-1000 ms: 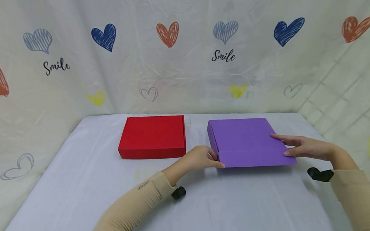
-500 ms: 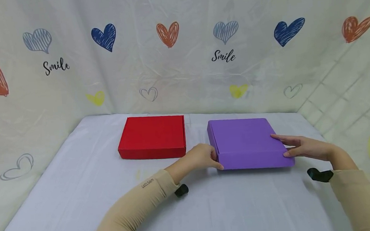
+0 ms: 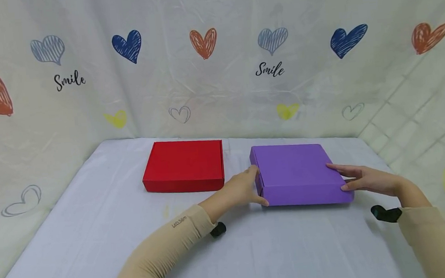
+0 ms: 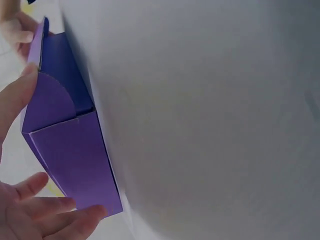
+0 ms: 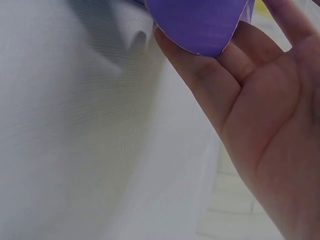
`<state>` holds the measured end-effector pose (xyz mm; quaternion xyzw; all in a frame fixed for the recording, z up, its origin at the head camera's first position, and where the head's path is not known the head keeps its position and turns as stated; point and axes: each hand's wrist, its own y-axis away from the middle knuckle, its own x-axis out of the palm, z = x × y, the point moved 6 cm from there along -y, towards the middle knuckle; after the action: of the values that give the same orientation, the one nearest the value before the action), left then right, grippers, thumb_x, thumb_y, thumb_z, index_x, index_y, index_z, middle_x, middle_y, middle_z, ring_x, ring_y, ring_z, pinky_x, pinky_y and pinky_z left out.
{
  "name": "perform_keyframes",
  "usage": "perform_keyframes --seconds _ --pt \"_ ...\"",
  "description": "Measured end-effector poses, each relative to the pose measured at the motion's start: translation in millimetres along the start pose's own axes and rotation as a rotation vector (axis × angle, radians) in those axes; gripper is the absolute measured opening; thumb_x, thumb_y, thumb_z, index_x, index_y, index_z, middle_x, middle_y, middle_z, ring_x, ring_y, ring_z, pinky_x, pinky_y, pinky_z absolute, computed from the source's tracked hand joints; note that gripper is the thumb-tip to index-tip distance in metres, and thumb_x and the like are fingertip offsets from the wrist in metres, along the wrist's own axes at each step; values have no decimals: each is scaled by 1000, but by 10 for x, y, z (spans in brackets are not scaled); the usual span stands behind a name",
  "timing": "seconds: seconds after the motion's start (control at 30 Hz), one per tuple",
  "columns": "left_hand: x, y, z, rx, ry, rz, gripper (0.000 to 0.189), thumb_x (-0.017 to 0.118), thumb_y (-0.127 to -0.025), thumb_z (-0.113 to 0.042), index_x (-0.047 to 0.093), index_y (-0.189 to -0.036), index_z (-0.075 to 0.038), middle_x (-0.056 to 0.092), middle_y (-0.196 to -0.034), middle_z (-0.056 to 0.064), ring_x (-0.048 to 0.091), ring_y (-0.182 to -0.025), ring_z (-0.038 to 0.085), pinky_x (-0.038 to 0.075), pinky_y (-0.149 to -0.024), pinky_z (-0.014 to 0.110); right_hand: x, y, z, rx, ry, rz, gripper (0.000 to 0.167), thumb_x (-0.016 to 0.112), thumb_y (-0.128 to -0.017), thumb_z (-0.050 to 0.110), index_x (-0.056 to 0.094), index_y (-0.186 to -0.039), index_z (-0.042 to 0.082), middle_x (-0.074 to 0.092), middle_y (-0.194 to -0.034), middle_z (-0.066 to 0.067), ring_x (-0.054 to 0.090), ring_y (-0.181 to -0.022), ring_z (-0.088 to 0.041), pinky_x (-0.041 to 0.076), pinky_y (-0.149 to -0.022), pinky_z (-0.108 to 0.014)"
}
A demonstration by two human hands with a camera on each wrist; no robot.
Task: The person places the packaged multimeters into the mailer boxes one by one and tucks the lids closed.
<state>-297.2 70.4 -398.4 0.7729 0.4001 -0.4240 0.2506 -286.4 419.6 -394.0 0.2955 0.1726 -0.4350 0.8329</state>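
A purple cardboard box (image 3: 292,166) lies on the table at the right of the head view. Its front flap (image 3: 307,194) hangs down at the front; in the left wrist view it stands slightly away from the box body, leaving a dark gap. My left hand (image 3: 240,187) is at the box's left side, thumb on the front corner by the curved side tab (image 4: 52,102) and fingers stretched along the side wall. At the right edge, my right hand (image 3: 375,179) touches the box with fairly straight fingers, thumb by the flap's end. A rounded purple tab (image 5: 200,25) partly hides those fingers.
A red cardboard box (image 3: 185,165) lies left of the purple one, close behind my left forearm. White cloth (image 3: 76,240) covers the table. Behind it hangs a pale curtain (image 3: 234,93) printed with hearts and words.
The purple box's front flap has folded from nearly level down toward the box front. My left fingers have straightened along the left side. The right hand has stayed in place.
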Motion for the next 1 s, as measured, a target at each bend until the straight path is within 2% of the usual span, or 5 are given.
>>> perform_keyframes --seconds 0.13,0.33,0.63,0.83,1.0 --pt "24 -29 -22 89 -19 32 101 89 -81 -42 33 -158 -12 27 -167 10 35 -149 26 40 -114 42 -2 7 23 -24 17 -10 77 66 -100 18 24 -164 17 7 -167 -28 3 -149 -55 40 -95 -13" --pt "69 -44 -15 221 -173 125 98 77 -89 -51 23 -165 -21 5 -172 1 4 -157 24 20 -121 57 -13 9 34 0 50 -36 76 67 -100 21 27 -164 20 14 -167 -24 14 -150 -46 42 -96 -16" --pt "61 -70 -9 265 -313 168 101 71 -91 -58 14 -166 -22 4 -172 -2 -2 -157 19 12 -123 57 -15 27 86 -3 124 -54 76 67 -100 26 27 -164 19 21 -165 -26 23 -148 -47 45 -98 -26" --pt "77 -62 -4 261 -307 172 103 72 -91 -57 12 -167 -21 4 -172 -1 -2 -157 20 12 -122 59 -10 71 157 -26 163 -72 77 68 -100 26 27 -163 14 26 -161 -32 27 -144 -55 41 -104 -59" --pt "69 -66 -26 263 -307 198 102 72 -91 -55 13 -166 -21 3 -172 -2 -3 -156 19 12 -122 58 22 186 98 -91 137 -72 72 65 -101 19 27 -163 15 37 -162 -8 53 -133 -12 48 -99 -34"
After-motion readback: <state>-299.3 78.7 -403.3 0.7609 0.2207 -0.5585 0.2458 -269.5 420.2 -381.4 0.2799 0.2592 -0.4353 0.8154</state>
